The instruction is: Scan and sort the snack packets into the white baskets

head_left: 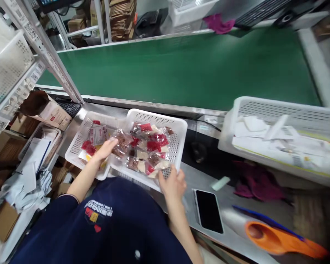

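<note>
Two white perforated plastic baskets stand side by side in front of me. The right basket point(178, 135) holds many small clear packets with red, brown and cream contents point(154, 146). In the left basket point(76, 146) lie red packets point(88, 147) and a printed white packet point(98, 134). My left hand point(104, 149) is closed on the edge of a clear packet with brown contents point(122, 143), above where the baskets meet. At the right basket's near right corner, my right hand point(172, 182) is closed around the rim, its thumb close to the packets; some fingers are hidden.
A green conveyor belt point(181, 69) runs behind the bench. To the right are a phone point(209, 211), an orange-handled tool point(275, 238), a purple cloth point(260, 185) and a white bin of papers point(243, 106). An open carton point(53, 113) and shelf post point(51, 55) stand left.
</note>
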`<state>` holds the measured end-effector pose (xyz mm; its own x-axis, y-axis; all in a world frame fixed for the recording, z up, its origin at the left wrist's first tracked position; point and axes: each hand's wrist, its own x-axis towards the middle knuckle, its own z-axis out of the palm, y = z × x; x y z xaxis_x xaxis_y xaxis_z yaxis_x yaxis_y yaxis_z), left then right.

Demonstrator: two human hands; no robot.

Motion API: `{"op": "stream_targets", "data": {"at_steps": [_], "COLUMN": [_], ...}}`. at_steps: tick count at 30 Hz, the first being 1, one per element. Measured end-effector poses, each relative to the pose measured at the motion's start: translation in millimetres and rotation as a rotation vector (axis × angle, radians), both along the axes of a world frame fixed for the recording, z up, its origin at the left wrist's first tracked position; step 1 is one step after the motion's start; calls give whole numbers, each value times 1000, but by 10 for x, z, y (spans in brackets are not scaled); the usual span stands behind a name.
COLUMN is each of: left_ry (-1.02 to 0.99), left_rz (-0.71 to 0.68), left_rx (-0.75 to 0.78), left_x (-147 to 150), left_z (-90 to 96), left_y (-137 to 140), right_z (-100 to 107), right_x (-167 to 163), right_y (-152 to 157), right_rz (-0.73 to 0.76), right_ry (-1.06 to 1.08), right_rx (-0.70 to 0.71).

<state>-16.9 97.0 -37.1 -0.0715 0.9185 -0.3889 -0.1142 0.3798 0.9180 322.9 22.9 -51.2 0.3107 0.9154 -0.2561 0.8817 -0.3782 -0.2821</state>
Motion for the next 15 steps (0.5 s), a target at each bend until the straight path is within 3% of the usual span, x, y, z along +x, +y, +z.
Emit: {"op": "stream_targets", "data": {"at_steps": [2, 3, 5, 7, 11, 15], "left_ry": [159, 313, 646, 857, 938, 913], "left_rz": [-165, -183, -132, -76, -77, -57], "left_rx": [7, -12, -104, -223, -330, -311], "left_x": [-11, -100, -396, -746, -1204, -1304], "left_z": [-35, -65, -140, -225, -378, -420], "left_y": [3, -1, -29, -98, -317, -433], "right_z": [6, 6, 1, -6, -2, 30], "right_x": [-5, -8, -13, -18, -16, -17], "right_y": [-4, -6, -7, -4, 6, 9], "right_rz": [-7, -9, -14, -9, 13, 19], "right_ry": [16, 24, 30, 26, 9, 17], "right_rx": [1, 4, 19, 36, 38, 30]}}
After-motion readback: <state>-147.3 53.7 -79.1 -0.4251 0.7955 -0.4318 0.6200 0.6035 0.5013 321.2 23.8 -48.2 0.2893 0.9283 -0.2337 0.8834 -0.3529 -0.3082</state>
